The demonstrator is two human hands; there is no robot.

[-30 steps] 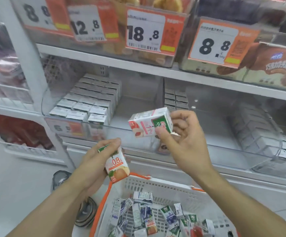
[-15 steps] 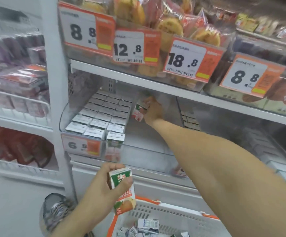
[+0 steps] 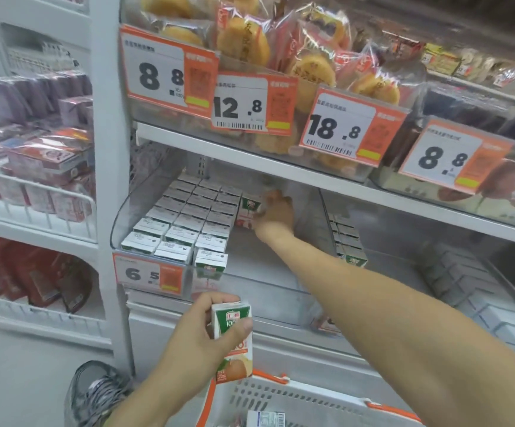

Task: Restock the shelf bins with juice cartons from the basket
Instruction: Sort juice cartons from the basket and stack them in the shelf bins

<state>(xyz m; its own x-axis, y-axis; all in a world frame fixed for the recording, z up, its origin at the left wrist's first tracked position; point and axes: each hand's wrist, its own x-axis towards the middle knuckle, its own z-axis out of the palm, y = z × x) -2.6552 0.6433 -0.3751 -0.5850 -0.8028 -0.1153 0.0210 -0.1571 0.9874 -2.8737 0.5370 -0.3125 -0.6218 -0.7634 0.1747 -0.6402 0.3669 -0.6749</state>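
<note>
- Since half a second ago the right hand (image 3: 276, 211) has stayed deep in the clear shelf bin (image 3: 120, 217), fingers curled on a red-and-green juice carton (image 3: 249, 211); the carton now stands upright against the right side of the packed rows of cartons (image 3: 185, 220) instead of hanging tilted in the air.
- The left hand (image 3: 207, 331) is low as before, thumb and fingers clamped round an orange juice carton (image 3: 234, 343), held upright just above the basket (image 3: 296, 396) rim.
- A second earlier both hands were together over the basket, each with a carton; now they are well apart, one inside the bin, one in front of the shelf.
- Room: the rows fill the bin's left part in three columns; to their right the bin floor lies open up to a clear divider, with a short line of cartons (image 3: 347, 238) beyond it.
- Above, the shelf edge (image 3: 311, 177) and the hanging price tags (image 3: 254, 101) sit close over the right hand.
- The bin's low front wall, with its 6.5 price label (image 3: 148, 274), stands between the left hand's carton and the rows.
</note>
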